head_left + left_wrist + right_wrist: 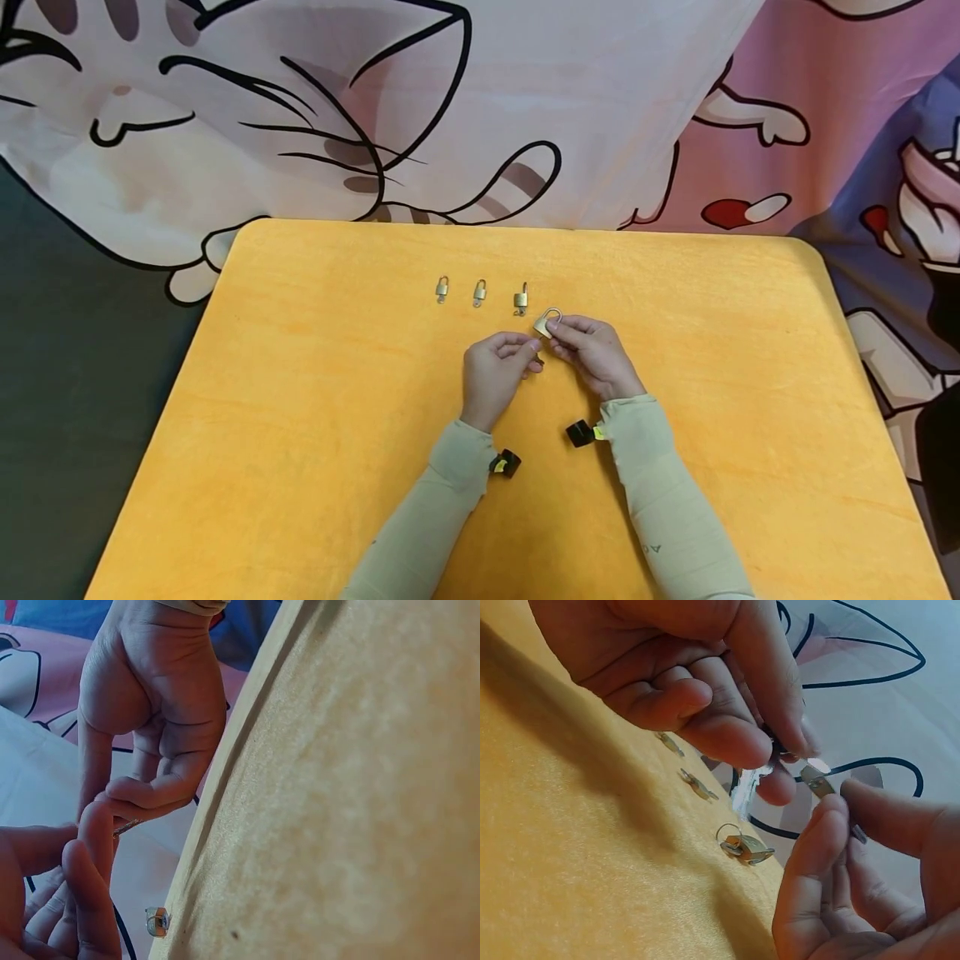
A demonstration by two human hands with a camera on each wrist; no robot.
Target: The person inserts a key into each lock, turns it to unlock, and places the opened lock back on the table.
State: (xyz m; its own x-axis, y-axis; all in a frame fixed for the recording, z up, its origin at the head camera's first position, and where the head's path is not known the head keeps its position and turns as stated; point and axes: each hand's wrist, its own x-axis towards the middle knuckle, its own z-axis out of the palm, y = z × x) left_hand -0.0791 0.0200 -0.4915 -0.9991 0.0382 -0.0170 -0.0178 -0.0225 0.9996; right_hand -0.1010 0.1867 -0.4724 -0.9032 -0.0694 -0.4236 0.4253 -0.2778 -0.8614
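Observation:
My right hand [596,354] pinches a small brass padlock [543,325] whose shackle stands swung open. In the right wrist view, the keyhole end of that padlock [819,782] faces my left hand [495,375]. The left thumb and forefinger pinch a small key, mostly hidden by the fingers, close to the padlock. Whether its tip is in the keyhole I cannot tell. A shiny, blurred metal piece [746,793] hangs below the left fingers. Beyond the hands, three more padlocks lie in a row: a left one [442,289], a middle one [480,292] and a right one [521,300], its shackle raised.
The yellow table [300,417] spreads around both hands. A cartoon-printed cloth [585,108] hangs behind its far edge. Small black cameras sit at both wrists, one on the left [510,463] and one on the right [580,433].

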